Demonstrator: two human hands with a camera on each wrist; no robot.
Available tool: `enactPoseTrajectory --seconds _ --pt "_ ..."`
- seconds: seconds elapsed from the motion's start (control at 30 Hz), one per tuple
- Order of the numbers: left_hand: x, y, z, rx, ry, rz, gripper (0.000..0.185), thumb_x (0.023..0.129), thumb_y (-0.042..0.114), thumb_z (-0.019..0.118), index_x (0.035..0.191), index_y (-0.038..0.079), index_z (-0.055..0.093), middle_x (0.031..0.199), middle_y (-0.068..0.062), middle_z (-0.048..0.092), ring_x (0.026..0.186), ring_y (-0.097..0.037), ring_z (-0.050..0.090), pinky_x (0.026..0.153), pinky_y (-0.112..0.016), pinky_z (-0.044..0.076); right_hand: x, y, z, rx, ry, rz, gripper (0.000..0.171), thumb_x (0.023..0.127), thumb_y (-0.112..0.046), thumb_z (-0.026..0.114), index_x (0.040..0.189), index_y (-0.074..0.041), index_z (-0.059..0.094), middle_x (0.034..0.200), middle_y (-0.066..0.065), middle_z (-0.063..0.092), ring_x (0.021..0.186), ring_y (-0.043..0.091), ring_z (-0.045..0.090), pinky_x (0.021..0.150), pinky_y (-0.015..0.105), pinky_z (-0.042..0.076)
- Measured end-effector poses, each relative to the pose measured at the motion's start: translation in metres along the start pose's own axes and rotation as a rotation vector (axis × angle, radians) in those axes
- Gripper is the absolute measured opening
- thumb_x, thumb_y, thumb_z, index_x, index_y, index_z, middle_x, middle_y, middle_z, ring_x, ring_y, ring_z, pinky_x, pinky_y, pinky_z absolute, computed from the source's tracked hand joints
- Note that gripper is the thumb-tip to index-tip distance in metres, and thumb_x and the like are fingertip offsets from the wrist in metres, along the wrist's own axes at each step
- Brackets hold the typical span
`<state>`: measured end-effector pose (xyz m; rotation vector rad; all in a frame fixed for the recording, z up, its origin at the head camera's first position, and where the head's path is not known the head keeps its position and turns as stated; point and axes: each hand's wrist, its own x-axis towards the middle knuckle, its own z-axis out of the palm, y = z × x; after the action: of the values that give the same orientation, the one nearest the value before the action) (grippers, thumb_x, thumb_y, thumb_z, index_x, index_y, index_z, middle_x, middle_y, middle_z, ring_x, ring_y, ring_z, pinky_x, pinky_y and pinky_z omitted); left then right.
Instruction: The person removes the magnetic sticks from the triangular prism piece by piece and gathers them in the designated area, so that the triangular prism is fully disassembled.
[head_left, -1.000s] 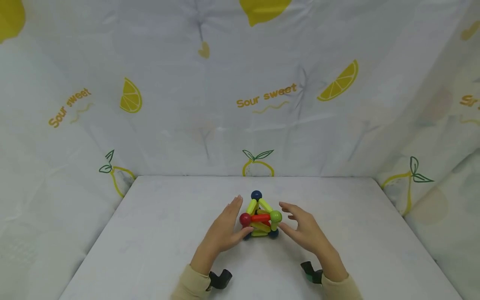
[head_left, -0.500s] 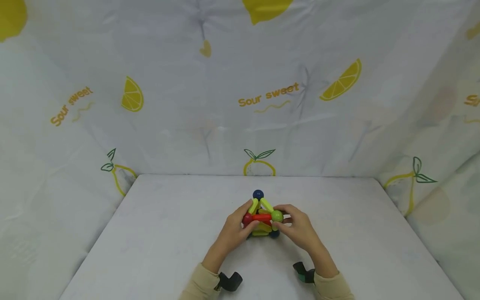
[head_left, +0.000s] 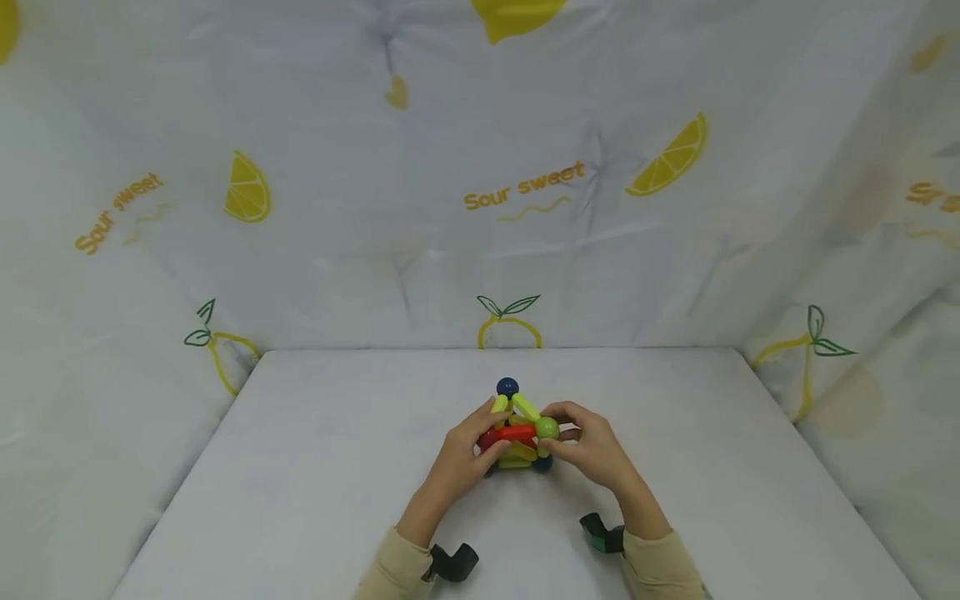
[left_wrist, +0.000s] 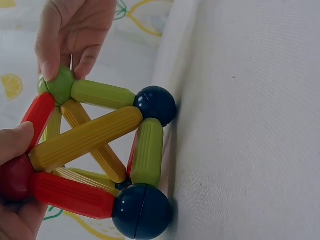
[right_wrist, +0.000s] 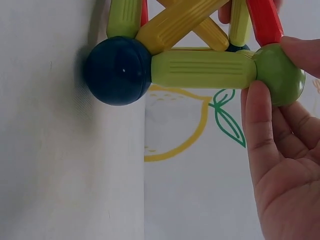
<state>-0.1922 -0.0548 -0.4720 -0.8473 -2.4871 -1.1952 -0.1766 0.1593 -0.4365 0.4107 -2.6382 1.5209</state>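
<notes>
A frame of building-toy balls and rods stands on the white table, both hands at its sides. My left hand (head_left: 459, 457) pinches the red ball (left_wrist: 16, 177) at its upper left corner, thumb in front. With the right hand (head_left: 592, 446), I hold the green ball (right_wrist: 281, 74) between thumb and fingers. A red rod (head_left: 517, 432) joins these two balls. Dark blue balls (left_wrist: 142, 211) sit at the base, linked by a light green rod (left_wrist: 148, 152). Crossing yellow rods (left_wrist: 87, 139) fill the near side. Another blue ball (head_left: 507, 387) rises at the far corner.
The white table (head_left: 337, 467) reaches back to a hanging cloth (head_left: 360, 250) printed with lemons and lettering. Dark wrist-worn pieces (head_left: 455, 562) stick out beside both sleeves (head_left: 397, 567).
Both hands have come inward from beside the toy frame. The left has closed round the red ball and the right round the green one. The frame stands in much the same place.
</notes>
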Motion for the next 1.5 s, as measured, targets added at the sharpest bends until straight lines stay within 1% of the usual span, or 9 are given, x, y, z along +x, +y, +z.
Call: enactPoseTrajectory --seconds 0.17,0.27,0.4,0.53,0.7,0.83,0.97,1.27,1.5 --pt "-0.006 -0.001 -0.004 0.024 0.015 0.012 0.033 0.083 0.029 0.062 0.112 0.015 0.062 0.135 -0.013 0.044 0.121 -0.024 0.047 0.092 -0.036 0.045 -0.002 -0.015 0.004 0.035 -0.021 0.023 0.033 0.075 -0.005 0.069 0.106 -0.001 0.057 0.104 0.011 0.060 0.095 0.025 0.056 0.077 0.035 0.054" --pt "-0.008 -0.002 -0.004 0.011 0.029 0.023 0.032 0.082 0.027 0.064 0.112 0.014 0.062 0.135 -0.014 0.044 0.120 -0.024 0.047 0.091 -0.034 0.046 0.000 -0.004 0.007 0.033 -0.025 0.019 0.033 0.075 -0.007 0.070 0.106 -0.005 0.058 0.104 0.008 0.060 0.095 0.022 0.056 0.077 0.034 0.054" --pt "-0.006 -0.003 -0.001 0.005 0.050 0.057 0.033 0.082 0.025 0.064 0.112 0.012 0.061 0.133 -0.015 0.046 0.119 -0.024 0.049 0.089 -0.034 0.047 0.004 0.013 0.004 0.030 -0.041 -0.018 0.033 0.075 -0.013 0.071 0.105 -0.009 0.059 0.104 0.005 0.061 0.092 0.018 0.058 0.076 0.027 0.054" --pt "-0.001 -0.003 0.002 0.006 0.056 0.070 0.035 0.083 0.028 0.063 0.114 0.012 0.060 0.133 -0.013 0.046 0.118 -0.023 0.049 0.088 -0.032 0.047 0.006 0.017 -0.003 0.019 -0.049 -0.038 0.032 0.076 -0.014 0.071 0.105 -0.010 0.059 0.104 0.005 0.061 0.090 0.017 0.059 0.075 0.023 0.053" --pt "0.000 -0.002 0.003 -0.009 0.042 0.054 0.038 0.083 0.029 0.062 0.116 0.010 0.059 0.133 -0.014 0.046 0.119 -0.023 0.049 0.088 -0.032 0.047 0.003 0.002 -0.008 0.014 -0.063 -0.038 0.032 0.076 -0.006 0.068 0.106 -0.004 0.058 0.105 0.010 0.060 0.091 0.022 0.059 0.076 0.027 0.053" --pt "0.002 -0.001 0.002 -0.002 0.044 0.046 0.047 0.083 0.029 0.062 0.124 0.010 0.053 0.134 -0.012 0.045 0.119 -0.022 0.049 0.087 -0.030 0.048 0.001 -0.012 -0.012 0.023 -0.073 -0.031 0.032 0.076 -0.004 0.067 0.106 0.001 0.058 0.105 0.013 0.060 0.091 0.026 0.059 0.076 0.028 0.054" --pt "0.003 -0.002 0.003 0.011 0.043 0.046 0.055 0.082 0.030 0.063 0.131 0.011 0.046 0.135 -0.009 0.045 0.119 -0.020 0.048 0.088 -0.029 0.047 0.000 -0.015 -0.014 0.020 -0.085 -0.013 0.031 0.078 -0.006 0.066 0.107 0.000 0.058 0.106 0.012 0.060 0.092 0.024 0.059 0.077 0.028 0.054" --pt "0.002 -0.003 0.003 0.014 0.043 0.039 0.057 0.082 0.030 0.064 0.132 0.011 0.045 0.135 -0.007 0.045 0.120 -0.019 0.048 0.088 -0.027 0.047 0.004 -0.003 -0.013 0.137 -0.165 -0.034 0.030 0.081 -0.006 0.062 0.109 0.002 0.055 0.109 0.016 0.058 0.090 0.024 0.061 0.075 0.020 0.052" --pt "0.002 -0.002 0.001 0.019 0.034 0.063 0.057 0.081 0.025 0.066 0.131 0.005 0.046 0.133 -0.013 0.046 0.117 -0.023 0.049 0.085 -0.028 0.049 0.006 0.015 -0.011 0.251 -0.207 -0.054 0.029 0.083 -0.004 0.060 0.111 0.002 0.054 0.111 0.018 0.055 0.091 0.028 0.059 0.077 0.020 0.052"
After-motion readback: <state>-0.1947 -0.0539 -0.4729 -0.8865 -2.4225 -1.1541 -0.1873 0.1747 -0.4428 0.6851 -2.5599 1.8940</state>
